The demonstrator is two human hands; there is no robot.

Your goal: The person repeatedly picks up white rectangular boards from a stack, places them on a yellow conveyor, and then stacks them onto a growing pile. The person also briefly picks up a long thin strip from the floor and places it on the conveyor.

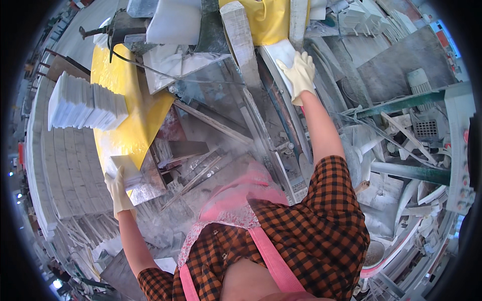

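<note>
My left hand (119, 193), in a cream rubber glove, grips the near left edge of a few small white stone tiles (128, 168) at the lower end of a yellow plastic sheet (120, 125). Its thumb lies against the tile edge, and part of the fingers is hidden. My right hand (300, 75), gloved the same way, lies with fingers spread on a white slab (280, 52). That slab sits on a narrow metal track (283, 120) beside a rough pale beam (238, 30). More yellow sheeting (266, 20) hangs over the far end.
A tall stack of thin white tiles (88, 103) stands on the left, by rows of stacked grey slabs (75, 170). Wooden sticks (213, 123) and scraps lie between my arms. At right are a green bar (411, 103), a motor (420, 83) and a control box (459, 150).
</note>
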